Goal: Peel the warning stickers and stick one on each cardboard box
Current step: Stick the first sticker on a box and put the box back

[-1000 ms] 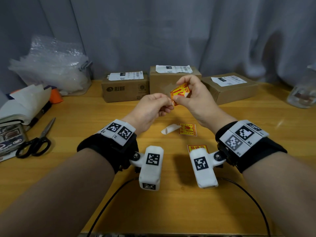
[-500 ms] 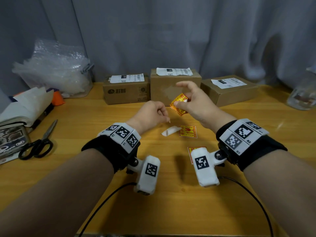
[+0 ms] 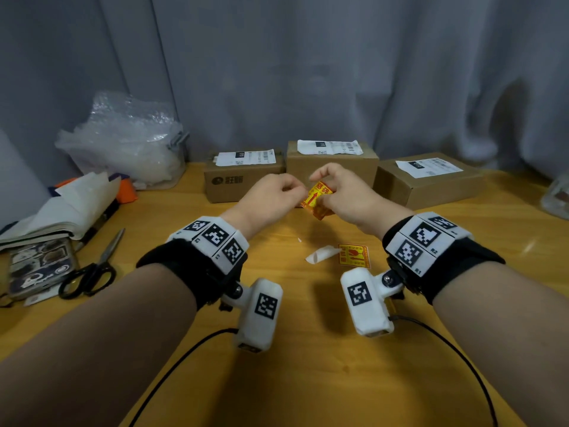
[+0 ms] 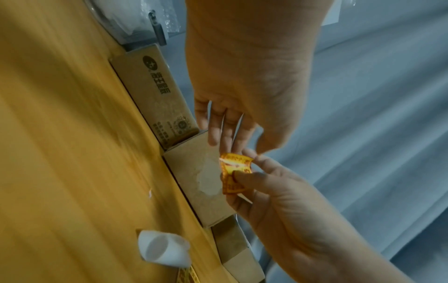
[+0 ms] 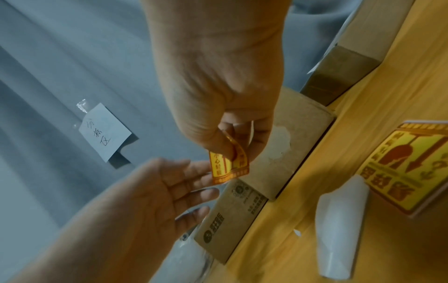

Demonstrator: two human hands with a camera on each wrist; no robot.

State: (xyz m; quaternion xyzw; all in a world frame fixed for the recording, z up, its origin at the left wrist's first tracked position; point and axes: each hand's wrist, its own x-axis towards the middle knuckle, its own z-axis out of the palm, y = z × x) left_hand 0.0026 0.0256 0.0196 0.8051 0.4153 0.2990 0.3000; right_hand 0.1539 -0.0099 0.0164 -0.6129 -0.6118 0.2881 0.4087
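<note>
My right hand point(image 3: 334, 194) pinches a yellow and red warning sticker point(image 3: 317, 200) between thumb and fingers, above the table in front of the middle cardboard box point(image 3: 335, 167). The sticker point(image 5: 225, 168) curls around the thumb. My left hand point(image 3: 286, 191) is beside it with fingers nearly straight, and its fingertips point(image 5: 196, 172) touch the sticker's edge. Three boxes stand in a row at the back: the left box point(image 3: 234, 186), the middle box and the right box point(image 3: 431, 186), each with a white shipping label on top. Another sticker point(image 3: 354, 255) lies flat on the table.
A curled white backing paper point(image 3: 321, 254) lies next to the flat sticker. Scissors point(image 3: 92, 272), a notebook with papers point(image 3: 61, 208) and a bubble-wrap bundle point(image 3: 123, 140) occupy the left side. A glass jar point(image 3: 557, 195) stands at the right edge. Cables point(image 3: 184, 355) trail near me.
The left hand let go of the sticker and drew back, then returned to touch its edge. The right hand lowered the sticker a little, still holding it.
</note>
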